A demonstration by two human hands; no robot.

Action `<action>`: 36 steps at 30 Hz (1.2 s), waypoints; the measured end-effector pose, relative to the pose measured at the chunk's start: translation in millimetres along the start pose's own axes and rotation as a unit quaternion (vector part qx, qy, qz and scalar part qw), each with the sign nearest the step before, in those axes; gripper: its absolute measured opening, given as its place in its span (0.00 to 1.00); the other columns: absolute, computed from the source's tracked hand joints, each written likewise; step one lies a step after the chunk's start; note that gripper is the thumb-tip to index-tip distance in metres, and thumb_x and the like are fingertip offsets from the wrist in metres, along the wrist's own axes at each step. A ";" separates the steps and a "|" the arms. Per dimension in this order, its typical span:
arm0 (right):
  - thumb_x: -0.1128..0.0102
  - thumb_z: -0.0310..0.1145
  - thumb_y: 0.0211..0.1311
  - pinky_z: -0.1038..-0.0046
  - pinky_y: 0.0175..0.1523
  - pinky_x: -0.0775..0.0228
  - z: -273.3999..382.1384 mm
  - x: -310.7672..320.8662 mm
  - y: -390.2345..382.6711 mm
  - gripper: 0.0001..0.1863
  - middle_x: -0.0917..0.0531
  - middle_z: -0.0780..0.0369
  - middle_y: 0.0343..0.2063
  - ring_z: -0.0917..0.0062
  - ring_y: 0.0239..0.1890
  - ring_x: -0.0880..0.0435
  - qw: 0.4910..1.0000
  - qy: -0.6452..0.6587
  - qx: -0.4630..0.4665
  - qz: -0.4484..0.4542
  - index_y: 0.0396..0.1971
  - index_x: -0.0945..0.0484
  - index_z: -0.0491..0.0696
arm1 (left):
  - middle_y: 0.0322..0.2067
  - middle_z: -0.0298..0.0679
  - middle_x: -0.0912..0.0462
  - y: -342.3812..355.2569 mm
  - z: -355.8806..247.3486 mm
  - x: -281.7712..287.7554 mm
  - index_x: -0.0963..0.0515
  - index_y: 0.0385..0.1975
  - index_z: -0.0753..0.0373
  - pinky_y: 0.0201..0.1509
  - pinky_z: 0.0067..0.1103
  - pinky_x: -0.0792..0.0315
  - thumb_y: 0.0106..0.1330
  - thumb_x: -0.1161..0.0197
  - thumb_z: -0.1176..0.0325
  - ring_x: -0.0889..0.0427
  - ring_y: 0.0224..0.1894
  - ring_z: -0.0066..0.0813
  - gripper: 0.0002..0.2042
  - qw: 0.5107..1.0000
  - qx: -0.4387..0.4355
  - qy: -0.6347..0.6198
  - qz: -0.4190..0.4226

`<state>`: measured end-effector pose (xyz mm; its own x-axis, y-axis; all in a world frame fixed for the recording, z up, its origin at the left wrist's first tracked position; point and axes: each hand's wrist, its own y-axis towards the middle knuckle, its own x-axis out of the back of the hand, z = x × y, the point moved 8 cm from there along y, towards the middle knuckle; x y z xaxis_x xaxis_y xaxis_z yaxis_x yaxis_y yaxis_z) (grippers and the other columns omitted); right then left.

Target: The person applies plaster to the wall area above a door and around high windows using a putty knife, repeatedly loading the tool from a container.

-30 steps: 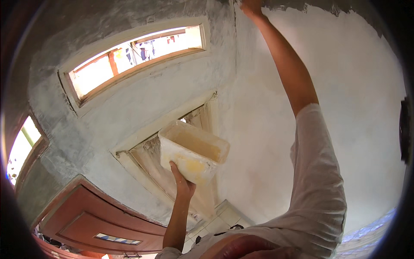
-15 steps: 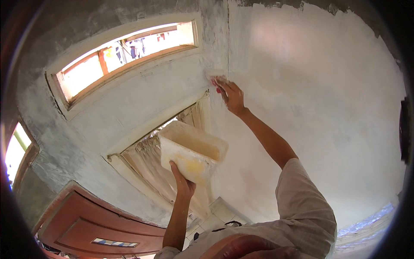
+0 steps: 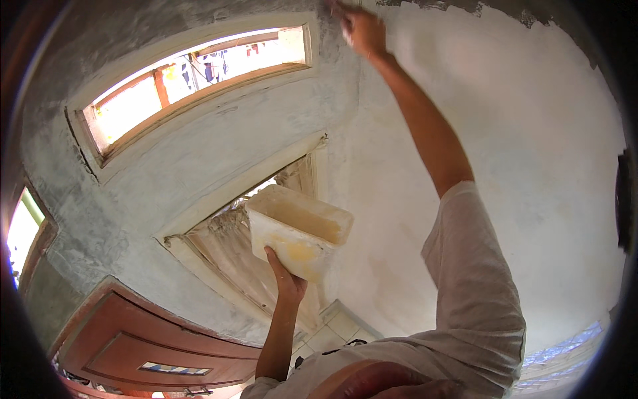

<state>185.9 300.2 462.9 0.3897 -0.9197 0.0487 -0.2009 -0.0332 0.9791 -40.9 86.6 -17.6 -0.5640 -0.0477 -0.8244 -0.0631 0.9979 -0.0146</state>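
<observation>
Right hand (image 3: pixel 362 30) back up at wall (image 3: pixel 531 166) top, gripping brush | left hand (image 3: pixel 287 278) holds tub (image 3: pixel 299 233) | keep strokes even, tub level

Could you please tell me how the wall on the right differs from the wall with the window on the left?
The right wall is coated smooth and white, up to a ragged dark edge at the top; the left wall is patchy bare grey. The right wall is unbroken, while the left wall holds a window and a doorway. They meet at one corner.
</observation>
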 end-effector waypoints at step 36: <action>0.32 0.43 0.63 0.65 0.34 0.28 62.2 39.3 -76.9 0.19 0.21 0.53 0.19 0.61 0.22 0.26 0.962 0.178 -0.195 0.075 0.28 0.21 0.40 | 0.68 0.38 0.34 -23.5 -3.3 32.1 0.46 0.75 0.53 0.73 0.36 0.35 0.73 0.57 0.30 0.33 0.70 0.36 0.40 1.000 0.010 -0.014 0.018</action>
<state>160.7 242.3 377.3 0.6799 -0.7078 0.1918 0.0457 0.3019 0.9522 -60.2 61.4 -41.9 -0.5418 -0.0108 -0.8404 -0.0261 0.9997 0.0039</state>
